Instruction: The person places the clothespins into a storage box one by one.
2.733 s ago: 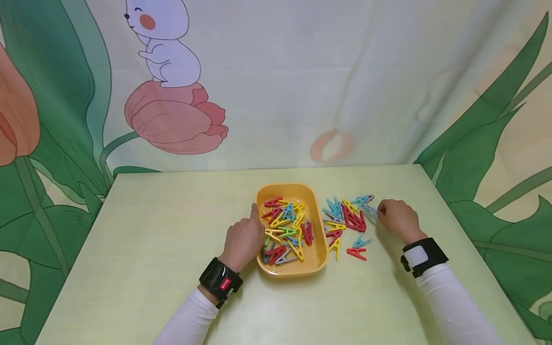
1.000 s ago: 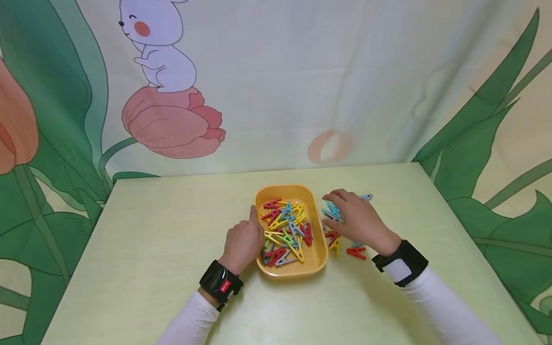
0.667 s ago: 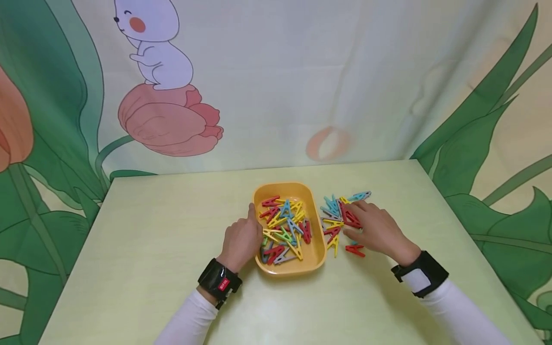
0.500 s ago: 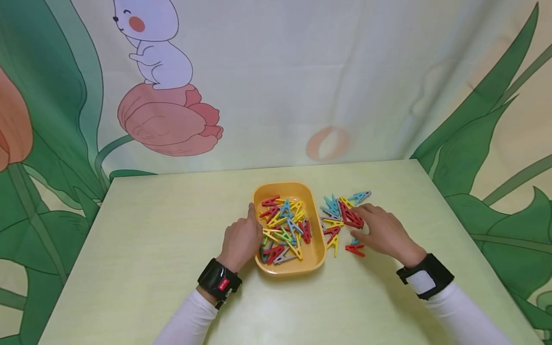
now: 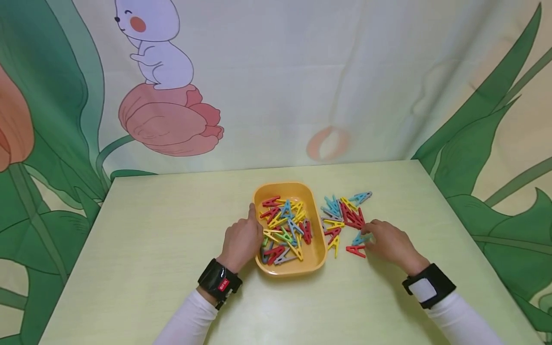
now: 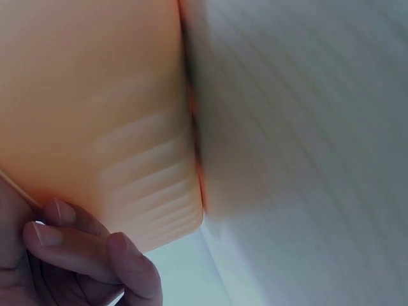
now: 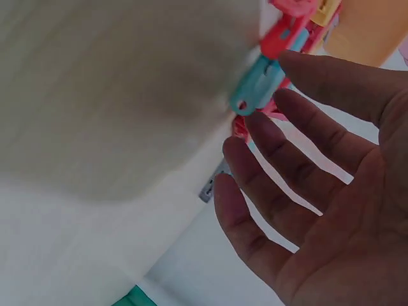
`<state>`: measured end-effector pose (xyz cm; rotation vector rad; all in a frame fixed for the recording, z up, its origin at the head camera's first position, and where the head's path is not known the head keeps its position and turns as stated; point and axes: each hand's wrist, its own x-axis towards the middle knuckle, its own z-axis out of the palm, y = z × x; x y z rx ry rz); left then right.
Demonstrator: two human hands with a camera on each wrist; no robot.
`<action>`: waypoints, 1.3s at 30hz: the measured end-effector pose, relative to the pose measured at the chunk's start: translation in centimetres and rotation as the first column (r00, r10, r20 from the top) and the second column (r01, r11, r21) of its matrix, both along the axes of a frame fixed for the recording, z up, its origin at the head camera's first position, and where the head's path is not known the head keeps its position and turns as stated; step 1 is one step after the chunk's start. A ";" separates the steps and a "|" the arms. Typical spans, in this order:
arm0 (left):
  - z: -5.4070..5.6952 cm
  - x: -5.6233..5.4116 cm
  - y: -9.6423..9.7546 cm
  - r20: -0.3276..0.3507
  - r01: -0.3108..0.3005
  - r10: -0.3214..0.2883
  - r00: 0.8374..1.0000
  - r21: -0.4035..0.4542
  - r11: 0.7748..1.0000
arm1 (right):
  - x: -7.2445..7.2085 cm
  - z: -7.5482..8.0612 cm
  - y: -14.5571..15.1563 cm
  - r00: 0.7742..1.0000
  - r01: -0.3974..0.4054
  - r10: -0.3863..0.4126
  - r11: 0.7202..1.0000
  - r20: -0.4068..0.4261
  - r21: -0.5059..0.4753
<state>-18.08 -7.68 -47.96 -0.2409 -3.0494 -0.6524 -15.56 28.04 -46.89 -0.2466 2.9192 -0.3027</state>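
Observation:
A yellow-orange plastic tray (image 5: 316,261) holds several clothespins (image 5: 295,225) in red, yellow, blue, green and grey. My left hand (image 5: 243,242) holds the tray at its left side, overlapping the rim, with the index finger stretched along it. In the left wrist view the other fingers (image 6: 76,248) are curled against the outer wall. My right hand (image 5: 390,242) is at a blue clothespin (image 5: 359,238) right of the tray. In the right wrist view its thumb and index fingertip are apart, close by the blue clothespin (image 7: 258,83), the other fingers spread loosely.
More clothespins lie in a loose heap right of the tray: blue ones (image 5: 331,206), red ones (image 5: 353,218), yellow ones (image 5: 334,224). A single red clothespin (image 5: 355,250) lies nearest me, and a blue-grey one (image 5: 361,197) at the back. A printed curtain (image 5: 258,96) hangs behind the table (image 5: 172,239).
A blue clothespin went from my right hand into the tray. The right hand then drew back rightward over the heap, down to another blue clothespin. My left hand stayed at the tray.

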 end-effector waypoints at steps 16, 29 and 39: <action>-0.1 0.0 0.0 -0.004 0.001 -0.001 1.000 0.001 1.000 | 0.4 0.2 -0.2 0.999 0.012 -0.012 1.000 -0.036 -0.006; -0.2 0.0 0.0 -0.002 -0.002 0.002 1.000 0.002 1.000 | 0.9 5.6 -6.7 0.935 -0.157 0.130 0.986 -0.331 -0.058; 0.0 0.0 0.0 -0.001 0.002 -0.002 1.000 0.009 1.000 | -0.1 6.9 -10.8 0.907 -0.257 0.213 0.963 -0.362 -0.078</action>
